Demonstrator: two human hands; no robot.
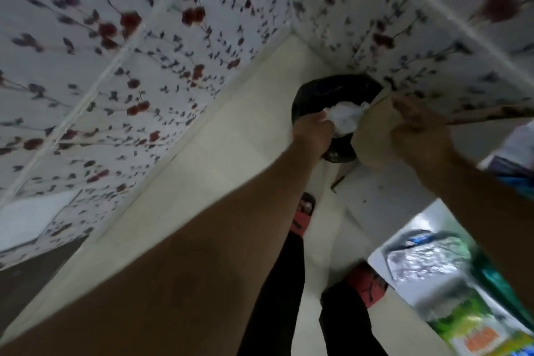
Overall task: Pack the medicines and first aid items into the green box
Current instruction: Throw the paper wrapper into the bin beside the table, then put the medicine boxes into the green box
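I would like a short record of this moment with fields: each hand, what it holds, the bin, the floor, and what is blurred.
left hand: closed on white crumpled material, over the bin
right hand: grips a brown cardboard flap beside the bin
bin: round, black-lined, in the corner by the floral wall
floor: pale tiles; feet in red slippers below
blurred: green and white packaging at lower right, contents unreadable
green box: cannot identify with certainty

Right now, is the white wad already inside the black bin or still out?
Out. The left hand grips the white wad above the black bin, at its mouth. The right hand holds a brown cardboard flap beside it.
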